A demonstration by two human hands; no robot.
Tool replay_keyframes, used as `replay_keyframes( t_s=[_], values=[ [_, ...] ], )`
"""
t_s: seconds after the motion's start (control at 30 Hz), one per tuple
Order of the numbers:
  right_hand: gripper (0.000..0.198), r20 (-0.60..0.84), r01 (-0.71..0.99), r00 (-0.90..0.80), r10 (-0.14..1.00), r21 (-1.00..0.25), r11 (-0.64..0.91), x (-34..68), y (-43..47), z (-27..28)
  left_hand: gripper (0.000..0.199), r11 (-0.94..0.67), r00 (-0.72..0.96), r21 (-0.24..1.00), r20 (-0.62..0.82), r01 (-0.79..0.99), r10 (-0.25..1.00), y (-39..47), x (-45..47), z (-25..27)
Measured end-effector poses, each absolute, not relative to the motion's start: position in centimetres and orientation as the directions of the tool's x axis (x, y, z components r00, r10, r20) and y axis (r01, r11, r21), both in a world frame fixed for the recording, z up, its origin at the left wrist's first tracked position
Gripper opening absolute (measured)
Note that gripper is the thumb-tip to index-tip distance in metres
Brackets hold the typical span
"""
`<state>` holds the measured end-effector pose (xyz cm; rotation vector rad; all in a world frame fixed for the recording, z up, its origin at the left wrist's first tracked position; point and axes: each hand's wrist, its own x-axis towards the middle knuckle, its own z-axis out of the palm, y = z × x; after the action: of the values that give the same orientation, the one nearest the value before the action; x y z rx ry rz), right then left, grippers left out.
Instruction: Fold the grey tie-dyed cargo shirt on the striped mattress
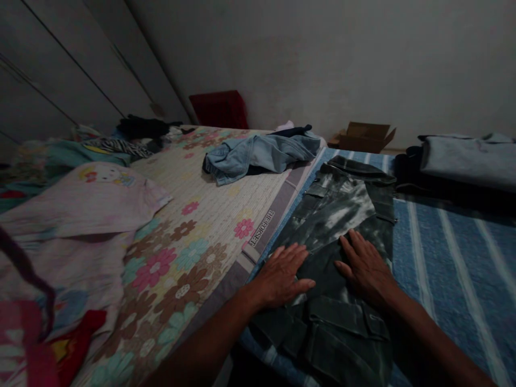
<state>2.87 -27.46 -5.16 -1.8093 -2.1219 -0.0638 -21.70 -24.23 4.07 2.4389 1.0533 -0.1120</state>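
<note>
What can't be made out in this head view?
All in the head view:
- Fabric of the dark mottled garment beneath the left hand and right hand: hidden by the hands.
- Full extent of the folded grey cloth: cut off by the right edge.
- Bottom of the cardboard box: hidden by its front wall.
- Details of the black clothing: lost in dim light.

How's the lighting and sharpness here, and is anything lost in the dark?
Head view overall: dim, no strong glare; head view, centre: the bare left hand and bare right hand look fairly sharp on the mottled dark grey-green garment; head view, right: folded black cloth sinks into shadow, details unclear; head view, left edge: a curved dark-purple strip looks soft.
</note>
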Motion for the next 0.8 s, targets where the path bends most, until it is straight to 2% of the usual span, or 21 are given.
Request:
replay_keyframes(
  t_s=[0.3, 0.63, 0.8],
  values=[
    [0.059, 0.327, 0.962, -0.143, 0.934, -0.177, 0.210, 3.10, -27.52, -5.83, 0.078, -0.575, 0.665, 0.340, -0.304, 0.745, 0.682, -24.62, -21.06, 4.03],
    [0.059, 0.327, 0.963, -0.128, 0.936, -0.186, 0.196, 2.93, -27.38, -5.57, 0.072, -0.582, 0.675, 0.371, -0.207, 0.724, 0.708, -24.46, -21.33, 3.70],
    [0.060, 0.325, 0.962, -0.130, 0.937, -0.187, 0.199, 3.07, -27.39, -5.59, 0.062, -0.604, 0.690, 0.360, -0.195, 0.711, 0.697, -24.60, -21.47, 3.73]
  ],
)
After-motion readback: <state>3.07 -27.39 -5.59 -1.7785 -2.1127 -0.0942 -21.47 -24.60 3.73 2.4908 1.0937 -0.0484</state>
